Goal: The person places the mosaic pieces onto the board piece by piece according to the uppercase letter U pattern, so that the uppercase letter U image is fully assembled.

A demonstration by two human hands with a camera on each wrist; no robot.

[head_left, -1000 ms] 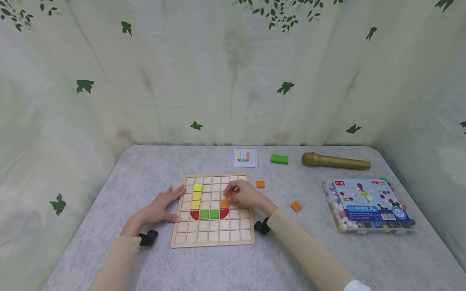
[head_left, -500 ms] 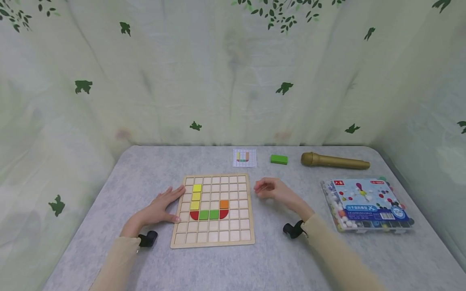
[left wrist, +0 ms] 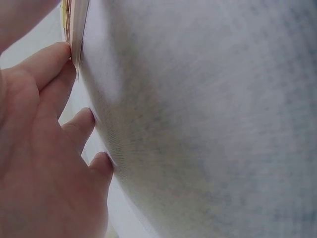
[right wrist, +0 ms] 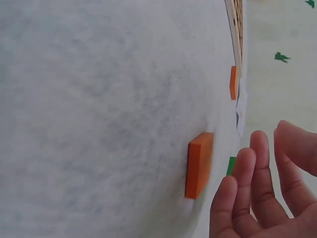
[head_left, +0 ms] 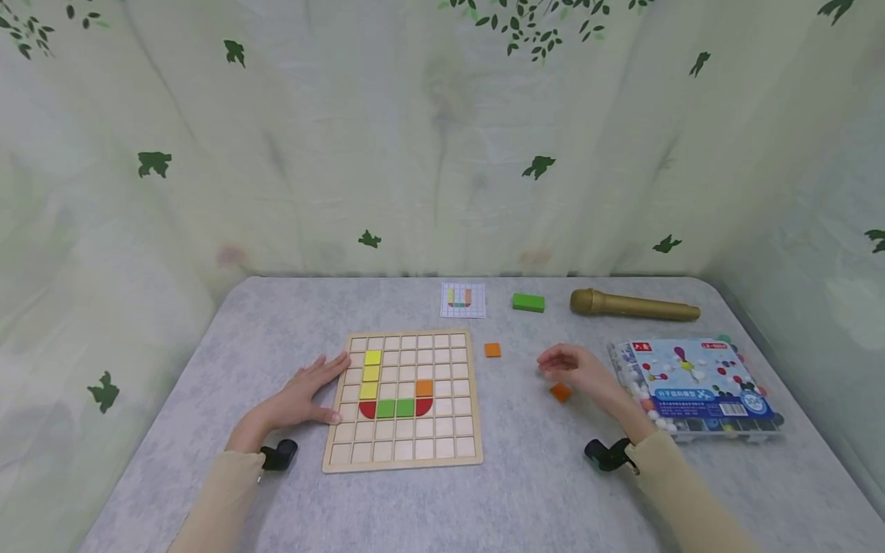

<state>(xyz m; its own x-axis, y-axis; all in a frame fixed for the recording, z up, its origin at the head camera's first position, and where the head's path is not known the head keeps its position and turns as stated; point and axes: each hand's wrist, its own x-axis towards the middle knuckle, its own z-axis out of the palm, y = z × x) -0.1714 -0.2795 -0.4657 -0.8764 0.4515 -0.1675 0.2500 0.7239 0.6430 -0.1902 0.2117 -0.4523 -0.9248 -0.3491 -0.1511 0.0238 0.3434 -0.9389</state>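
Note:
A wooden grid board (head_left: 442, 447) lies on the table, and my left hand (head_left: 299, 395) rests at its left edge with fingers spread. Set in the board are yellow square tiles (head_left: 371, 373) in a column, green tiles (head_left: 395, 408), red curved tiles (head_left: 368, 409) and one orange tile (head_left: 424, 388). Over the table to the right, my right hand (head_left: 579, 374) hovers near a loose orange tile (head_left: 561, 392), holding nothing; its fingers are loosely bent. In the right wrist view that loose tile (right wrist: 199, 166) lies apart from the fingertips. Another orange tile (head_left: 492, 350) lies right of the board.
Behind the board lies a pattern card (head_left: 463, 300) with a U shape. A green block (head_left: 528, 302) and a gold microphone (head_left: 632, 305) are at the back. On the right stands a clear box (head_left: 698, 388) of molecular model pieces.
My right hand has left the orange tile on the board and moved right, past one loose tile, to hover by the other. My left hand stays at the board's edge.

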